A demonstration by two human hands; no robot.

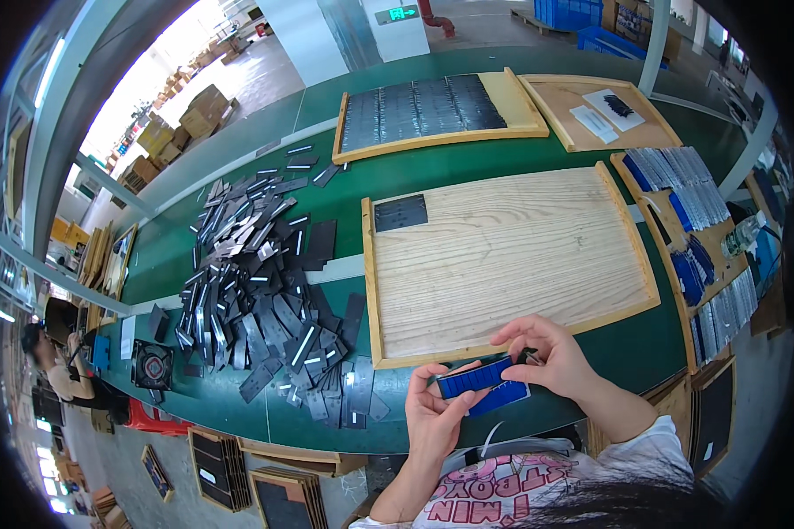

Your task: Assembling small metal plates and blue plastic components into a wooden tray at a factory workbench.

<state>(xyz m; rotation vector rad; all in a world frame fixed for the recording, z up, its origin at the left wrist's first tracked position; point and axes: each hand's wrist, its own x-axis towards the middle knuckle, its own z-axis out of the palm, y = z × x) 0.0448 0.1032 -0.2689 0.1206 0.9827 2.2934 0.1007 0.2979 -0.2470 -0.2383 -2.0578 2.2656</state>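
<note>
Table point(163, 257): smooth, matte green top. On it stands a shallow tray point(370, 291) with a pale, wavy wood-grain base and a raised wooden rim; a dark rectangular block point(400, 212) sits flat in its far left corner. To the left lies a loose heap of thin, flat, dark plates point(256, 300), mostly oblong, many bearing a narrow white or silvery strip. Beyond, a second wood-rimmed tray point(450, 138) carries close rows of glossy dark pieces point(415, 110). At right, a wooden board point(666, 273) bears ribbed silvery packs point(679, 176), blue pieces point(692, 269) and a clear bottle point(743, 232).

Hands: the left hand point(434, 419) is partly curled, thumb and fingers gripping the left end of a blue strip point(469, 379). The right hand point(551, 357) is bent, thumb and forefinger pinching a small dark piece point(528, 355) at the strip's right end.

Blue strip: oblong, segmented crosswise, held above the table's near edge, just before the wood-grain tray. A plain blue sheet point(500, 398) shows directly below it.
</note>
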